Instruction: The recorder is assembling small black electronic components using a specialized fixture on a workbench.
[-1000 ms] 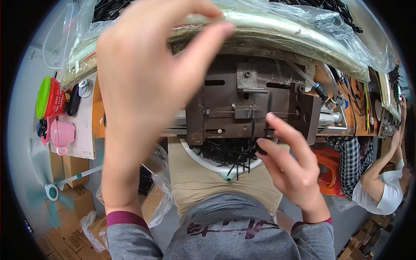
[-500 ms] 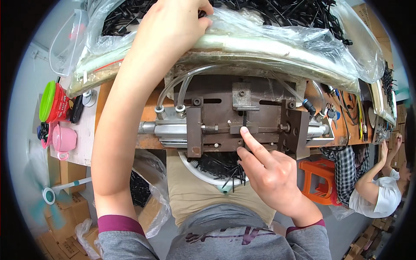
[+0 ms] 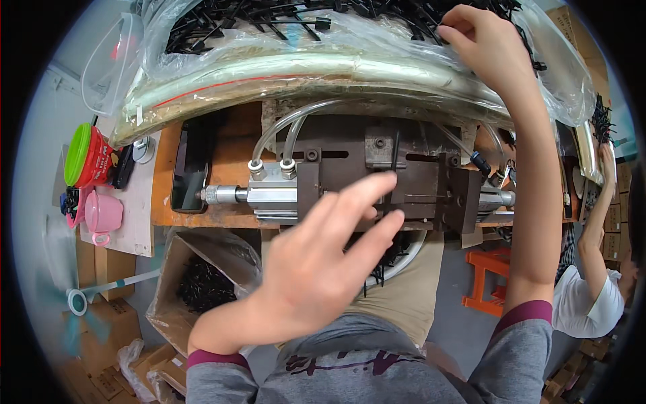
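Trades the hands' places since half a second ago: brings the left hand from the heap to the jig, and sends the right hand the opposite way. Holds left thumb and index parted beside the black piece, placed over the jig's middle, without showing clearly any grip on it. Bunches right thumb and index close at the heap, any catch there unclear. Amounts to swapped roles: left at the jig, right at the supply.

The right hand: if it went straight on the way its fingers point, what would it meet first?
The right hand would probably first meet the slim black parts heaped just ahead; depth is unclear.
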A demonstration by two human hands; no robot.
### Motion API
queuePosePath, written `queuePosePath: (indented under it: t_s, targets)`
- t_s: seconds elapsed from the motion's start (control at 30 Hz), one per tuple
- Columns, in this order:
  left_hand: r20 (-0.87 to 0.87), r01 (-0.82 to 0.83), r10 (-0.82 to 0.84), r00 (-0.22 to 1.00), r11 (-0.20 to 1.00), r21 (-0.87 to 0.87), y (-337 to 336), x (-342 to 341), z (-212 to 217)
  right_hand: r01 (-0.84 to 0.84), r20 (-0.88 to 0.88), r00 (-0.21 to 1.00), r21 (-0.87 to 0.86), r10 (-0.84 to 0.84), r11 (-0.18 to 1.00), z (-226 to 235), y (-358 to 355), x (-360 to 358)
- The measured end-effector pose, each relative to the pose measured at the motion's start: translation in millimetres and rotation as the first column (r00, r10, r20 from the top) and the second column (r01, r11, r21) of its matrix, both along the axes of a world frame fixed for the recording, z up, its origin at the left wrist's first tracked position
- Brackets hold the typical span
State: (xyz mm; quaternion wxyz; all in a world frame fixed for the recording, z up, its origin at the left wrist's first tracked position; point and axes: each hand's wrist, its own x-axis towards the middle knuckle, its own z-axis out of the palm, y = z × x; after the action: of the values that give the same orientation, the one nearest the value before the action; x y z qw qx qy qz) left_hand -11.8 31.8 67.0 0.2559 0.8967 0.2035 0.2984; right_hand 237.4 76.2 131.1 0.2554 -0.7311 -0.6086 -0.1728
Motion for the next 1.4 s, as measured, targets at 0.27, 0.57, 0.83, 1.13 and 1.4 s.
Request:
queuePosePath:
  t_s: [0.27, 0.57, 0.83, 1.13, 1.4]
  targets:
    - [-0.028, -0.067, 0.078, 0.997, 0.954, 0.292, -29.9, 11.8, -56.2, -0.192, -0.12, 0.973, 0.063, 0.199, 0.979, -17.4, 15.7, -3.1]
    - [-0.137, -0.06, 0.11, 0.984, 0.945, 0.322, -25.9, 18.7, -51.0, -0.195, 0.135, 0.971, -0.038, 0.198, 0.98, -5.4, -35.4, -52.0]
    - [-0.144, -0.003, 0.048, 0.988, 0.955, 0.298, -17.1, 11.2, -42.1, -0.392, -0.325, 0.866, 0.033, 0.38, 0.92, -34.2, -83.1, -40.7]
    - [0.301, -0.392, 0.254, 0.919, 0.668, 0.633, 98.8, 13.5, 40.8, -0.411, -0.327, 0.864, -0.023, 0.382, 0.911, -95.5, -156.6, -79.7]
    - [-0.139, -0.18, 0.408, 0.902, 0.65, 0.738, 191.4, 48.3, 41.9, -0.386, -0.109, 0.921, -0.126, 0.374, 0.914, -109.4, -144.8, -97.3]
